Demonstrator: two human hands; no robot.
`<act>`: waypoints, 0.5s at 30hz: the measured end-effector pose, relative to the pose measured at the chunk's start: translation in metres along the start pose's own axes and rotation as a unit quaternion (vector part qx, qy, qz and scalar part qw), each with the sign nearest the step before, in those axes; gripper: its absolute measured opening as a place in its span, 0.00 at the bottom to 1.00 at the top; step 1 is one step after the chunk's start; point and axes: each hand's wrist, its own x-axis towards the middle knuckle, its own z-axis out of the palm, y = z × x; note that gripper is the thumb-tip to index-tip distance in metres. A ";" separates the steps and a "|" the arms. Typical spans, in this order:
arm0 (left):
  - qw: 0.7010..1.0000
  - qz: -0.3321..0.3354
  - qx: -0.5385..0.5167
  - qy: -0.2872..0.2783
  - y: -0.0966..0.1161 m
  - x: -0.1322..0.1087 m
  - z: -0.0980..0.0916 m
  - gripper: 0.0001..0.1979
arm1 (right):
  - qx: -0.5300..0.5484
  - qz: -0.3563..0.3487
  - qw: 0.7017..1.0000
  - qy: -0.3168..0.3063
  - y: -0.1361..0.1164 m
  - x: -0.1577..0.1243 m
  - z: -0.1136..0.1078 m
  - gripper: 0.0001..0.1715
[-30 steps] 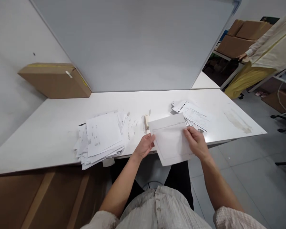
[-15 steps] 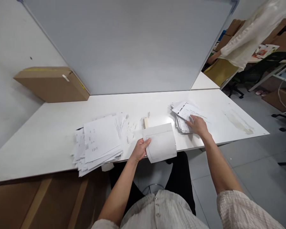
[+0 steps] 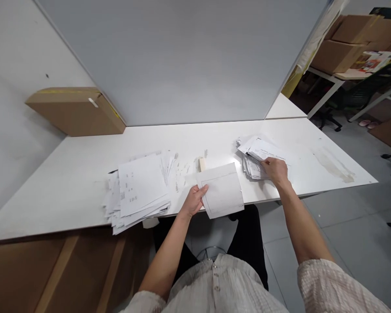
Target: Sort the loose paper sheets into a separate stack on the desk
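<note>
My left hand (image 3: 194,201) grips the left edge of a white envelope (image 3: 223,191) that lies over the near edge of the white table (image 3: 84,161). My right hand (image 3: 275,169) rests on a small pile of printed papers (image 3: 259,156) at the right, fingers curled over the top sheet's near edge. A bigger, messy stack of printed sheets (image 3: 138,187) lies to the left of my left hand. A small cream stapler-like object (image 3: 202,164) sits just behind the envelope.
A grey partition panel (image 3: 182,61) stands along the table's back. A flat cardboard box (image 3: 74,111) leans at the far left corner. Cardboard boxes on shelving (image 3: 348,32) and chair legs show at the right. Brown cardboard (image 3: 52,269) lies below the table's left edge.
My right hand let go of the envelope and moved right onto the small paper pile. The left hand keeps the envelope, lowered onto the table edge. The person at the back right left view.
</note>
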 end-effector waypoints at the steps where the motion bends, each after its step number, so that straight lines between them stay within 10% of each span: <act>1: 1.000 -0.001 0.000 0.001 0.001 0.000 0.001 0.20 | 0.001 -0.005 1.000 -0.008 -0.001 -0.001 0.000 0.18; 5: 1.000 -0.005 -0.006 0.008 0.002 0.000 0.002 0.20 | -0.028 -0.064 0.998 -0.007 -0.004 -0.013 -0.015 0.20; 9: 1.000 -0.001 -0.019 0.006 0.002 0.000 0.004 0.20 | -0.015 -0.112 0.980 0.161 -0.011 -0.045 -0.063 0.19; 15: 1.000 0.000 -0.020 0.000 0.000 0.001 0.003 0.20 | 0.450 -0.148 0.857 0.203 -0.026 -0.095 -0.112 0.11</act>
